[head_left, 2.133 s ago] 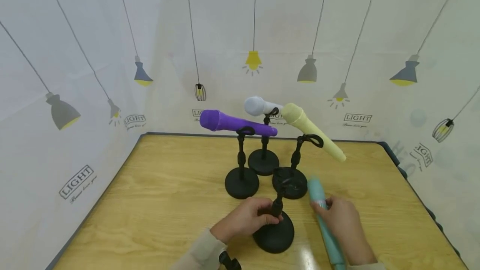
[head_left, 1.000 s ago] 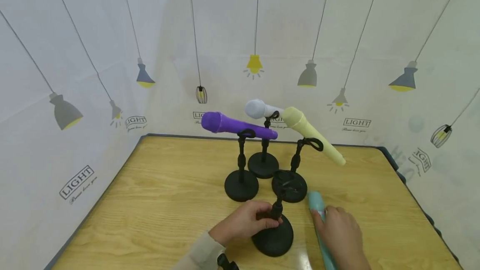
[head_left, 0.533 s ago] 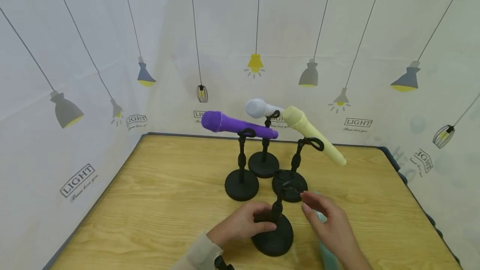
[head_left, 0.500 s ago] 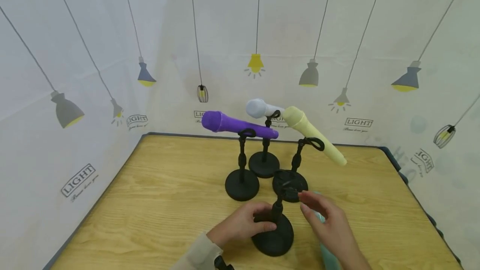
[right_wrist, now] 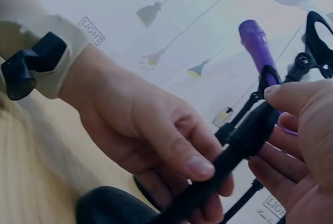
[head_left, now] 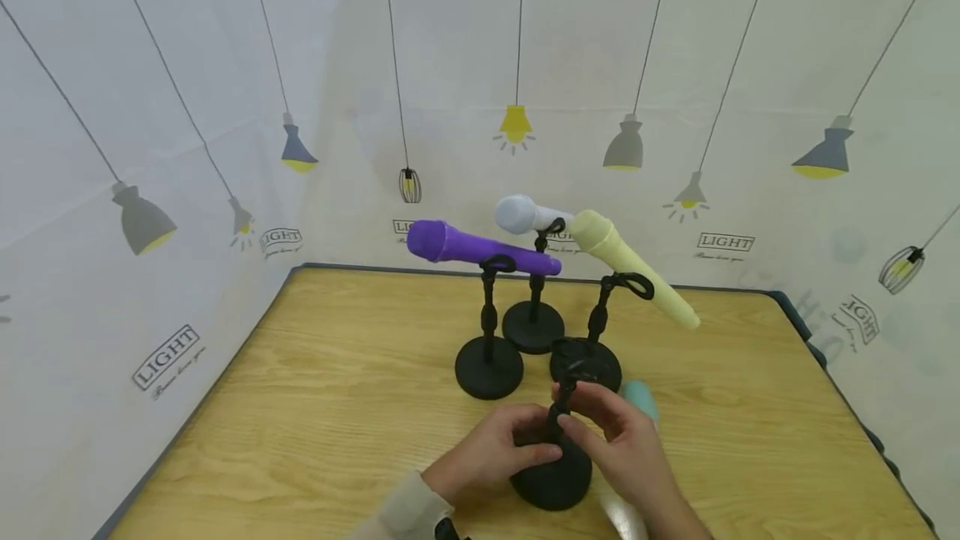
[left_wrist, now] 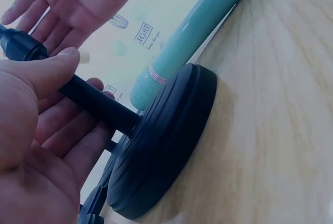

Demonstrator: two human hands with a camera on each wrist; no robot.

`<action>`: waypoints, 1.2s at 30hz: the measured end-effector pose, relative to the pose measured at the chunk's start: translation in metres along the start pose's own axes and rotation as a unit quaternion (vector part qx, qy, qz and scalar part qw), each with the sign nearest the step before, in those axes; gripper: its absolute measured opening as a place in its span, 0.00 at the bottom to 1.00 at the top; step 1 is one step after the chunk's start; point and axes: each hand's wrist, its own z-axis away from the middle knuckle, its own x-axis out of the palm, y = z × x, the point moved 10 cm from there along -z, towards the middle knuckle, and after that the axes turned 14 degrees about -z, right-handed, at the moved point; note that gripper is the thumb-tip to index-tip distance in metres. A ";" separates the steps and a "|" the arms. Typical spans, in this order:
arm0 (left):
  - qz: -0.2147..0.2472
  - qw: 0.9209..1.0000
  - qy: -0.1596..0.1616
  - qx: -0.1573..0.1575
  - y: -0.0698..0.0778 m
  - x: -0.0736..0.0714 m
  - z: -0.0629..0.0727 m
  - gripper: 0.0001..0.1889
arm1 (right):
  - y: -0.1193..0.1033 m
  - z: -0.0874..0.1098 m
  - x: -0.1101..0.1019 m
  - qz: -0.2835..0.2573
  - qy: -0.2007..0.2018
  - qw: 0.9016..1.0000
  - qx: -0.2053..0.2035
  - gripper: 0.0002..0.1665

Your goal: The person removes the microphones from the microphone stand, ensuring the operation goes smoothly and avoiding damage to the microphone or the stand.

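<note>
My left hand (head_left: 495,450) grips the lower pole of the nearest black microphone stand (head_left: 553,482), just above its round base. Around the upper pole of that stand, my right hand (head_left: 626,444) curls its thumb and fingers. The stand's holder at the top carries no microphone, and its open ring shows in the right wrist view. A turquoise microphone (left_wrist: 192,31) lies on the table beside the base; in the head view my right hand covers most of it.
Behind stand several microphone stands: a purple microphone (head_left: 480,250) on the left one, a white microphone (head_left: 517,214) on the rear one, a pale yellow microphone (head_left: 633,267) on the right one. A printed cloth wall (head_left: 450,48) closes off the wooden table (head_left: 315,407).
My right hand has let go of the turquoise microphone and moved left to the near stand's upper pole. My left hand has stayed on that stand.
</note>
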 end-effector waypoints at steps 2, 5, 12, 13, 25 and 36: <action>0.000 1.000 0.003 0.003 0.000 -0.001 0.001 0.18 | 0.004 0.000 0.003 -0.003 0.006 1.000 0.011 0.17; 0.000 1.000 0.007 -0.001 -0.001 -0.002 0.001 0.18 | 0.011 0.002 0.006 -0.002 0.029 0.999 0.025 0.15; 0.001 0.999 0.025 -0.027 -0.005 -0.002 -0.001 0.13 | 0.013 0.008 0.008 0.030 0.095 0.995 0.006 0.15; 0.003 0.999 0.028 -0.031 -0.005 -0.002 -0.001 0.12 | 0.012 0.008 0.008 0.031 0.101 0.994 0.002 0.15; -0.035 0.998 0.042 -0.024 -0.002 -0.004 -0.007 0.22 | 0.006 0.009 0.012 0.024 0.049 0.998 -0.027 0.15; -0.028 0.999 0.036 -0.027 -0.004 -0.006 -0.003 0.21 | 0.024 0.004 0.015 0.026 0.083 0.991 0.104 0.20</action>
